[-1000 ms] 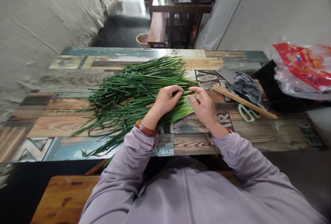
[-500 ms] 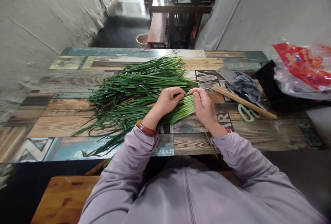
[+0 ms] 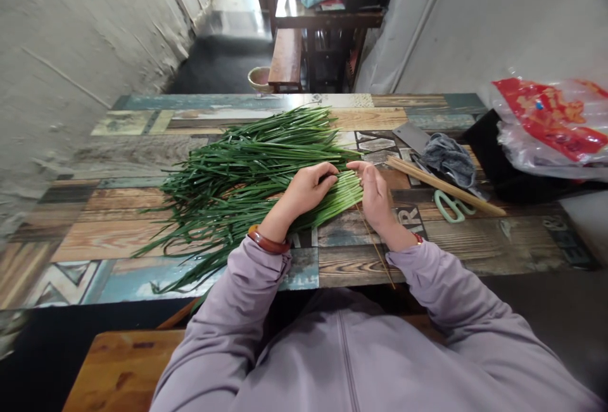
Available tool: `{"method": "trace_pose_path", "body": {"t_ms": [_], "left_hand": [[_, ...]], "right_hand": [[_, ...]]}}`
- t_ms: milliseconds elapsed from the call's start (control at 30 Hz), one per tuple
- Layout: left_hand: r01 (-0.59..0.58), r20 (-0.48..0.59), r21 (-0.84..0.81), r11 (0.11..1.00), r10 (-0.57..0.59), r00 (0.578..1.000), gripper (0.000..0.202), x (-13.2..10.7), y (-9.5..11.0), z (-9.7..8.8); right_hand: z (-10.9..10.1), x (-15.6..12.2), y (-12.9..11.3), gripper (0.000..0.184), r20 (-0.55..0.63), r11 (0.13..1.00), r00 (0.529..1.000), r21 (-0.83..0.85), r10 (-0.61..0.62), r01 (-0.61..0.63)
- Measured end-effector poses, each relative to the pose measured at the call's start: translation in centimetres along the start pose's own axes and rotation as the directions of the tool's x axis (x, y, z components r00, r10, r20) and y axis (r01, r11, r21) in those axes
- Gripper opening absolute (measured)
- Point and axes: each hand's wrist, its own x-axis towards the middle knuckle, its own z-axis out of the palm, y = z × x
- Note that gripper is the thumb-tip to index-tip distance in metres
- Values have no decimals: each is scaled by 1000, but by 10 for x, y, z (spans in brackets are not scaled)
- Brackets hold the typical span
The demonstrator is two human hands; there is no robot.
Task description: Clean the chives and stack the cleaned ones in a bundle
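A big pile of long green chives (image 3: 237, 177) lies across the patterned table (image 3: 118, 234), leaf tips to the left and cut ends to the right. My left hand (image 3: 308, 187) is closed, pinching a few chive stalks near their cut ends. My right hand (image 3: 375, 193) is closed too, fingertips meeting the same stalks from the right. A thin bamboo skewer (image 3: 375, 247) runs from under my right hand toward the table's near edge.
Right of my hands lie a bundle of bamboo skewers (image 3: 444, 187), green-handled scissors (image 3: 449, 206), a cleaver (image 3: 412, 136) and a grey cloth (image 3: 449, 160). A red and clear plastic bag (image 3: 551, 123) sits far right. A wooden bench (image 3: 123, 367) is at the near left.
My right hand has slid slightly left and down against the chive ends. The left hand keeps its pinch. The camera has tilted a little.
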Motion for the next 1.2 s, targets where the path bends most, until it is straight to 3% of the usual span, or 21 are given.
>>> {"method": "trace_pose_path", "body": {"t_ms": [167, 333, 533, 700, 767, 867, 933, 1067, 1200], "left_hand": [[33, -45, -24, 999, -35, 998, 18, 0, -1, 2], [46, -56, -3, 999, -46, 997, 16, 1, -2, 5], [38, -56, 32, 999, -36, 998, 13, 0, -3, 9], [17, 60, 13, 1000, -18, 998, 16, -1, -3, -1], [31, 0, 11, 999, -31, 1000, 18, -1, -7, -7], [65, -196, 100, 993, -44, 980, 20, 2, -17, -13], [64, -253, 210, 976, -9, 967, 20, 5, -25, -13], [35, -196, 408, 912, 50, 979, 20, 11, -31, -9], [66, -136, 526, 848, 7, 991, 19, 15, -27, -5]], "right_hand": [[0, 1, 1, 66, 42, 996, 996, 40, 83, -85], [4, 5, 1, 51, 58, 999, 998, -47, 12, -9], [7, 6, 3, 38, 34, 989, 999, -140, 40, -34], [7, 2, 2, 31, 24, 975, 999, -219, 38, -32], [8, 2, 3, 31, 28, 973, 999, -229, 40, -32], [9, 3, 5, 32, 28, 977, 999, -213, 33, -27], [9, 4, 6, 32, 31, 980, 999, -197, 30, -23], [9, 6, 5, 32, 34, 982, 999, -187, 19, -13], [9, 7, 6, 33, 44, 984, 999, -181, 10, -2]]}}
